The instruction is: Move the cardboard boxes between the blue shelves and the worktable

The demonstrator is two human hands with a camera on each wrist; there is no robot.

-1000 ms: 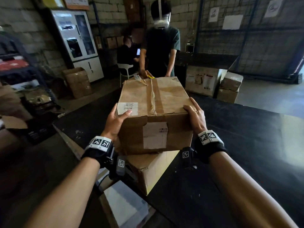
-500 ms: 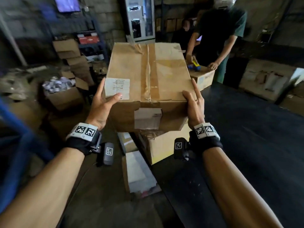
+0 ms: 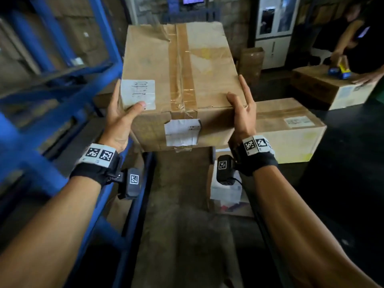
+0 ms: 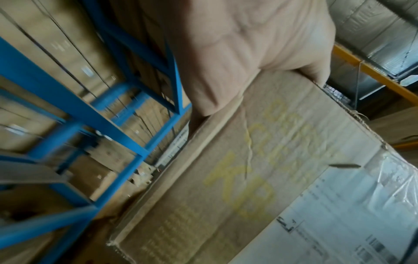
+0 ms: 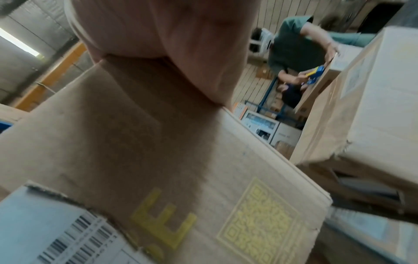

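A large taped cardboard box (image 3: 180, 80) with white labels hangs in the air in front of me, held by both hands. My left hand (image 3: 122, 119) grips its left side, thumb on the top label. My right hand (image 3: 243, 113) grips the right side, thumb on top. The blue shelves (image 3: 62, 94) stand close on the left, stacked with boxes. The black worktable (image 3: 353, 163) lies to the right with a second box (image 3: 291, 129) on it. In the left wrist view my palm (image 4: 248, 44) presses the box (image 4: 248, 178); in the right wrist view my palm (image 5: 169, 35) presses its other side (image 5: 135, 142).
Another person (image 3: 363, 38) works a blue-yellow tape dispenser (image 3: 340, 71) on a third box (image 3: 324, 86) at the table's far end. A white cabinet (image 3: 274, 30) and a tall carton (image 3: 251, 61) stand behind. Papers (image 3: 226, 190) lie on the floor below my right wrist.
The box has come up off the lower box on the table and swung left with both hands. My view has turned from the worktable toward the blue shelves.
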